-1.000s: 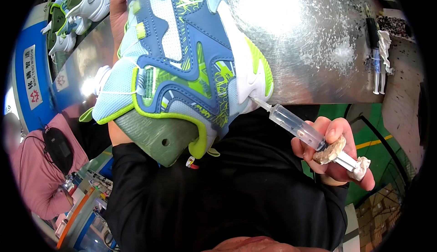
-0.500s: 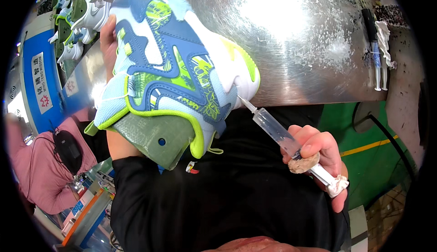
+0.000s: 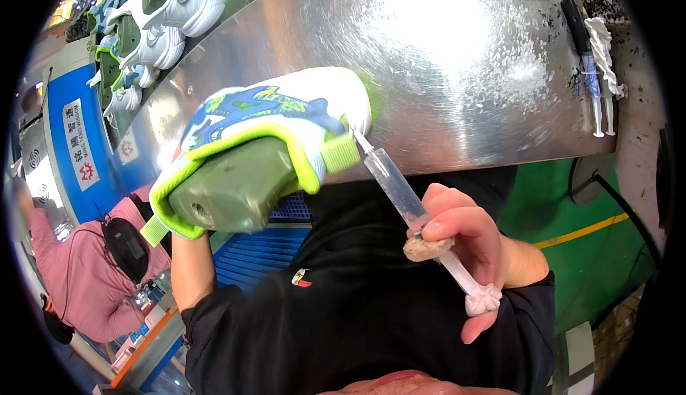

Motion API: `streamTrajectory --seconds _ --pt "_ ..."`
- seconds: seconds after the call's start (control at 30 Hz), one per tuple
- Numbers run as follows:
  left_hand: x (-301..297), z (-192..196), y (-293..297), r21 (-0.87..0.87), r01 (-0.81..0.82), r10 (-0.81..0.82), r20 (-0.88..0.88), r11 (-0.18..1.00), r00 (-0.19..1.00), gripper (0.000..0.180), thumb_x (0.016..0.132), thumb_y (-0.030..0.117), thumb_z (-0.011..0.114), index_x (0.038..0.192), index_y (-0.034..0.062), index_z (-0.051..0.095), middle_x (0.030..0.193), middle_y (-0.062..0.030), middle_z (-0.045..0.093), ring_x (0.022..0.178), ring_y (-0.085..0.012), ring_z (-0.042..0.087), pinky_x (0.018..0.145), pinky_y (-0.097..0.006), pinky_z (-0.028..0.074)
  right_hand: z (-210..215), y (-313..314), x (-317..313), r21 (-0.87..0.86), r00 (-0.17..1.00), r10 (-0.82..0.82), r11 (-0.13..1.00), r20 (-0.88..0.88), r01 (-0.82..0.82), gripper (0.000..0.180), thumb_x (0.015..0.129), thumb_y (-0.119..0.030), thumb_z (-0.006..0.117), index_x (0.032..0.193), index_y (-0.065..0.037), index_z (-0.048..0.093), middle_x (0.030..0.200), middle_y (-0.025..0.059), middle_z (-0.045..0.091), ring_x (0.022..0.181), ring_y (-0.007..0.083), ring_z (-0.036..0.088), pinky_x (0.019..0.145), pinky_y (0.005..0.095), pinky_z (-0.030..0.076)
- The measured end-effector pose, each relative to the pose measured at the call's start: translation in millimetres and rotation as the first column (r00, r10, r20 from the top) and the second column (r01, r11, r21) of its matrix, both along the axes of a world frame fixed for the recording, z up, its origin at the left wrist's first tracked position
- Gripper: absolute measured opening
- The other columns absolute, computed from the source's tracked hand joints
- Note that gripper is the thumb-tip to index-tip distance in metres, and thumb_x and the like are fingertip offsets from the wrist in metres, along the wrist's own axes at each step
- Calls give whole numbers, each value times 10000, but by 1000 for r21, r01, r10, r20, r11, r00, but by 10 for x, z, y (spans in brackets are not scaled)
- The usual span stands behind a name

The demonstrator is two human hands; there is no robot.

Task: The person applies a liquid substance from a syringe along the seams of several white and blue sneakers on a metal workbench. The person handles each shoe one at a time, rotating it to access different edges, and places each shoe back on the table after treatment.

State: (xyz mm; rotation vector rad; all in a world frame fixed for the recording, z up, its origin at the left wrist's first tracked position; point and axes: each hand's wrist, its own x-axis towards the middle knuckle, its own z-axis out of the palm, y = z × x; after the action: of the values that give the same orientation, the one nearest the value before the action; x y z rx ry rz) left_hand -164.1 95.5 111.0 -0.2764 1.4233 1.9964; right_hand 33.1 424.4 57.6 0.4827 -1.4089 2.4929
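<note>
A blue, white and lime sneaker [image 3: 264,109] is held tilted above the near edge of the metal table, its opening toward me. Inside it sits a dark green shoe last [image 3: 229,184]. My left hand grips the sneaker from behind; its fingers are hidden, and the left forearm [image 3: 193,266] shows below. In my right hand [image 3: 461,227] is a clear syringe [image 3: 393,184], the fingers closed around its barrel and plunger. Its tip touches or almost touches the sneaker near the heel, by the sole edge. A tan lump [image 3: 427,248] surrounds the barrel's flange, and white wrapping [image 3: 484,300] covers the plunger's end.
The scratched metal table [image 3: 307,31] has whitish residue on it. Dark-bodied syringes [image 3: 582,45] and a crumpled white strip [image 3: 604,48] lie at right. Several sneakers on lasts [image 3: 164,16] stand far left, near a blue machine panel [image 3: 78,138]. A person in pink [image 3: 107,273] is at left.
The sneaker has turned and tipped, so its side shows less and its opening faces me more. The syringe and my right hand have shifted left. My left thumb is now hidden.
</note>
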Motion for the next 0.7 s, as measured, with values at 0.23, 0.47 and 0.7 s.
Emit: streamTrajectory --seconds 0.23,0.47,0.7 --pt "479 -209 -635 40 -120 113 146 992 983 551 916 394 511 1330 38 439 1387 -134 435 1256 -298 438 1086 -461 320 4 -95 -41 87 1000 -22 996 -9 23 960 602 -587 777 1225 56 428 1048 141 559 846 219 489 732 319 393" --pt "1008 -206 -457 87 -151 129 224 985 966 568 848 213 598 1344 10 409 1364 -163 453 1247 -295 458 1068 -451 349 43 -110 -4 61 999 -1 998 40 -1 983 557 -557 812 1233 41 424 1047 127 537 845 202 468 720 296 376" --pt "1135 -313 -590 92 -125 100 234 988 967 641 745 48 638 1342 1 407 1352 -178 462 1235 -287 477 1061 -447 362 115 -78 18 -22 991 56 998 124 -53 1048 504 -564 829 1248 47 414 1036 112 509 833 167 444 715 261 346"
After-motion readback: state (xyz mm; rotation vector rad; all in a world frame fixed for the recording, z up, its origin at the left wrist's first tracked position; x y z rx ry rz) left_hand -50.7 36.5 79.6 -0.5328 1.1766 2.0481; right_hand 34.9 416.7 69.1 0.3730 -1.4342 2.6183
